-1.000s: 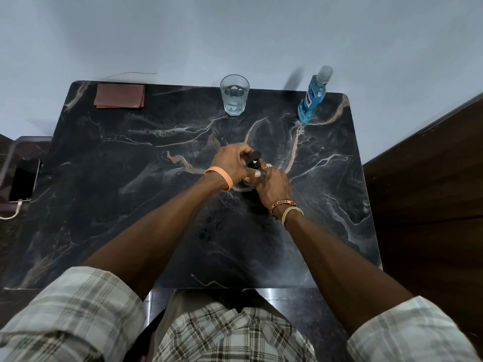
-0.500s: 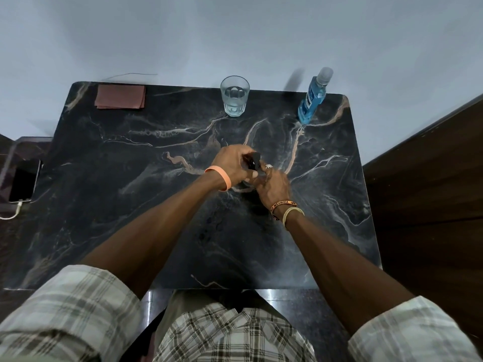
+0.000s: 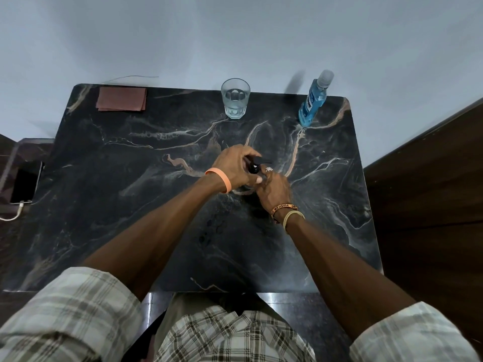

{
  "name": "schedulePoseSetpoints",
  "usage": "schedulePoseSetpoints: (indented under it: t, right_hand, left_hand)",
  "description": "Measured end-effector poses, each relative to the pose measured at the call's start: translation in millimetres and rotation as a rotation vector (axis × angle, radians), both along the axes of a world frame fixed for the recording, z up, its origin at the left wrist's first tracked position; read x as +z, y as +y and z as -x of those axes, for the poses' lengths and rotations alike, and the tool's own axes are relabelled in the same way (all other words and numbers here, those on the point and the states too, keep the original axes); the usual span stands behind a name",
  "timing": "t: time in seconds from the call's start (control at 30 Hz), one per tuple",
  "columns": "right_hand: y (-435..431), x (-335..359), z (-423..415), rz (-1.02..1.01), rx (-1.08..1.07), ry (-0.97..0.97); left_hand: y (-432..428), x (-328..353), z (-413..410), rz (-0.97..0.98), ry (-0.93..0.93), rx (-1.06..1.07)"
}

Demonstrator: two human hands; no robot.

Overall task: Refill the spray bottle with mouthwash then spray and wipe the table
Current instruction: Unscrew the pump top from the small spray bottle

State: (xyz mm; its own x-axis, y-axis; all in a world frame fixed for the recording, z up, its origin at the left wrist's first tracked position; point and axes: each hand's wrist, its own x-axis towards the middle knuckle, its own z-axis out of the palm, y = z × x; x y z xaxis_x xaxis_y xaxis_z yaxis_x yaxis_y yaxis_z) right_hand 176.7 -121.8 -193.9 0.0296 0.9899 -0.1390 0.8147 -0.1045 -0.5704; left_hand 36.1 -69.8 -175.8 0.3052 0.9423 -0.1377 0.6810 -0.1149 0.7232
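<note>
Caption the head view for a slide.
Both hands, left hand and right hand, grip the spray bottle mid-table; mouthwash bottle waits behind.

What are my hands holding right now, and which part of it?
The spray bottle: left hand grips its black spray head, right hand steadies the body below, mostly hidden.

Short-sleeved plaid shirt point(image 3: 230, 335), pale grey-white with brown check, sleeves point(image 3: 65, 309) rolled or cuffed above the elbows on both arms. Left wrist: one plain peach silicone band point(image 3: 222, 177). Right wrist: orange-brown band with printed lettering point(image 3: 283, 208) (unreadable) plus a pale cream band point(image 3: 294, 216) just behind it; small silver ring point(image 3: 269, 169) on a right-hand finger.
</note>
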Motion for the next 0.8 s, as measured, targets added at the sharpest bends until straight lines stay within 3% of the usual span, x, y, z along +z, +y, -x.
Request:
schedulePoseSetpoints:
  t: [0.1,0.8]
  right_hand:
    - [-1.3,-0.5,-0.1,-0.008,-0.017,0.013]
    - [-1.5,-1.9,-0.2,-0.018,-0.020,0.042]
  left_hand:
    - [-1.1,-3.3,3.3,0.029,-0.070,-0.015]
    - [-1.4,-1.1,2.2,0.060,-0.027,0.046]
